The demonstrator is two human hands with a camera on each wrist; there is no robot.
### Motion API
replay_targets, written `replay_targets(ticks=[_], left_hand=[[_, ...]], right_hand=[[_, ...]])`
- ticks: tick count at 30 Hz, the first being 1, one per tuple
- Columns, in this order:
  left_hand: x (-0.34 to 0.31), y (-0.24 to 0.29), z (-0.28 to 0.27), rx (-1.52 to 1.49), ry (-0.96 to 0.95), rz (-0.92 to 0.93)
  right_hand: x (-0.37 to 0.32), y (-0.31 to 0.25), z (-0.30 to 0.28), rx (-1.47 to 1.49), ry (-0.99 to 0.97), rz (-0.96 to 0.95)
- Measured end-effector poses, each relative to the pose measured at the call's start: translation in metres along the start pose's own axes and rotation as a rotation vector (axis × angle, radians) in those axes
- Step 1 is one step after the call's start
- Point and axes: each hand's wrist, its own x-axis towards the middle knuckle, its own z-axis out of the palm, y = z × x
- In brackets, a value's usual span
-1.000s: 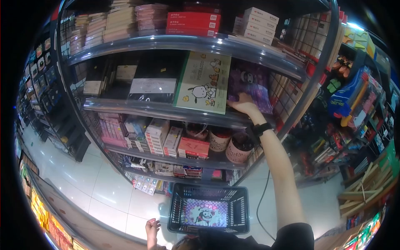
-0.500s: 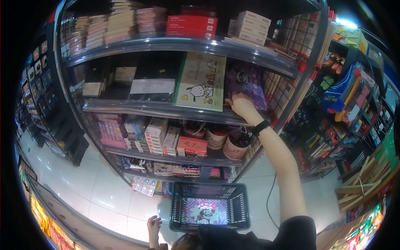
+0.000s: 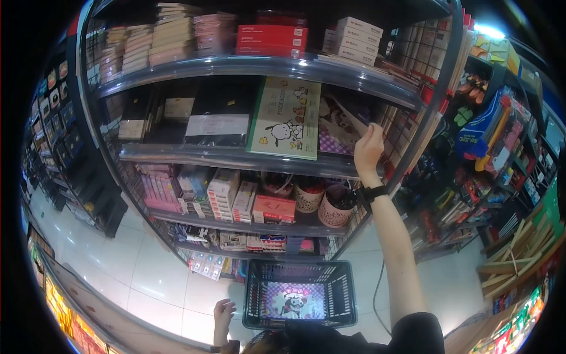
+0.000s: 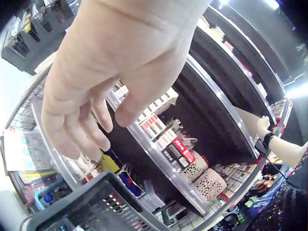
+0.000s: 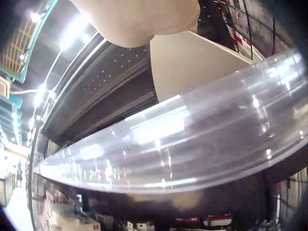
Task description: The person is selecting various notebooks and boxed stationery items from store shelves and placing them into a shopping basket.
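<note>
On the middle shelf my right hand [image 3: 369, 148] pinches the right side of a purple-covered book [image 3: 352, 117] and holds it raised at a slant. Its pale underside [image 5: 192, 65] fills the gap under my hand in the right wrist view. Beneath it shows another book [image 3: 337, 141] with a purple checked cover. Just left lies a green-spined book [image 3: 286, 121] with a cartoon dog. My left hand [image 4: 110, 62] hangs with loosely bent fingers, holding nothing, left of a dark shopping basket [image 3: 349, 295]. A checked-border cartoon book [image 3: 292, 301] lies flat in the basket.
A clear plastic lip [image 5: 159, 134] runs along the shelf front. Wire mesh [image 3: 407, 121] closes the rack's right side. Small boxes [image 3: 219, 192] and pink pots [image 3: 335, 207] stand one shelf below. Timber strips [image 3: 513, 265] lean at the right.
My right hand has moved right along the shelf and raised the purple-covered book's side, exposing the checked book beneath. My left hand stays beside the basket.
</note>
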Motion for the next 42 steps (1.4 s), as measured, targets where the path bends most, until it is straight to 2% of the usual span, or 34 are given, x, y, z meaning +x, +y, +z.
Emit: replay_targets(ticks=[4,7,9,13,16,17,19,21,24,26,27,28,30,31,32,33,35,36,39,40,41,42], left_hand=[[0.006,0.022,0.024,0.036,-0.13,0.059],[0.004,0.042,0.045,-0.01,-0.243,0.08],[-0.003,0.06,0.058,-0.074,-0.342,0.062],[-0.008,0.096,0.082,-0.156,-0.544,0.02],[-0.011,0.127,0.096,-0.235,-0.808,0.096],[-0.003,0.132,0.102,-0.267,-0.91,0.123],[0.0,0.157,0.12,-0.251,-0.982,0.19],[-0.005,0.191,0.136,-0.224,-1.065,0.378],[-0.001,0.214,0.161,-0.423,-1.005,0.284],[-0.01,0.217,0.159,-0.502,-0.916,0.185],[-0.028,0.231,0.153,-0.503,-0.815,0.019],[-0.026,0.22,0.152,-0.471,-0.775,0.045],[-0.024,0.182,0.149,-0.409,-0.673,0.1],[-0.028,0.17,0.144,-0.437,-0.621,0.05],[-0.03,0.157,0.138,-0.39,-0.58,0.059],[-0.028,0.142,0.133,-0.342,-0.544,0.065],[-0.025,0.104,0.128,-0.463,-0.506,-0.008],[-0.03,0.096,0.127,-0.523,-0.49,-0.047],[-0.047,0.077,0.128,-0.516,-0.415,-0.076],[-0.037,0.046,0.132,-0.519,-0.422,-0.082],[-0.034,0.029,0.135,-0.432,-0.408,-0.062],[-0.033,0.017,0.136,-0.343,-0.394,-0.042]], right_hand=[[0.005,-0.011,-0.013,0.018,0.054,0.215],[-0.013,-0.033,-0.037,0.161,0.055,-0.067],[-0.035,-0.041,-0.052,0.369,-0.057,-0.089],[-0.08,-0.051,-0.083,0.488,-0.29,-0.256],[-0.113,-0.044,-0.108,0.427,-0.53,-0.351],[-0.121,-0.047,-0.114,0.467,-0.545,-0.359],[-0.134,-0.052,-0.126,0.532,-0.567,-0.376],[-0.146,-0.062,-0.145,0.544,-0.621,-0.402],[-0.166,-0.084,-0.184,0.639,-0.704,-0.456],[-0.171,-0.105,-0.209,0.738,-0.763,-0.442],[-0.17,-0.114,-0.217,0.789,-0.799,-0.425],[-0.186,-0.115,-0.22,0.771,-0.722,-0.39],[-0.196,-0.116,-0.235,0.743,-0.867,-0.353],[-0.2,-0.116,-0.243,0.732,-0.941,-0.343],[-0.208,-0.116,-0.253,0.739,-1.086,-0.228],[-0.221,-0.112,-0.264,0.693,-1.111,-0.075],[-0.25,-0.102,-0.281,0.569,-1.156,0.23],[-0.255,-0.102,-0.282,0.486,-1.257,0.498],[-0.266,-0.097,-0.278,0.487,-1.408,1.571],[-0.351,-0.055,-0.284,0.874,-1.106,2.001],[-0.335,-0.065,-0.278,0.864,-1.14,2.166],[-0.344,-0.06,-0.281,0.853,-1.141,2.152]])
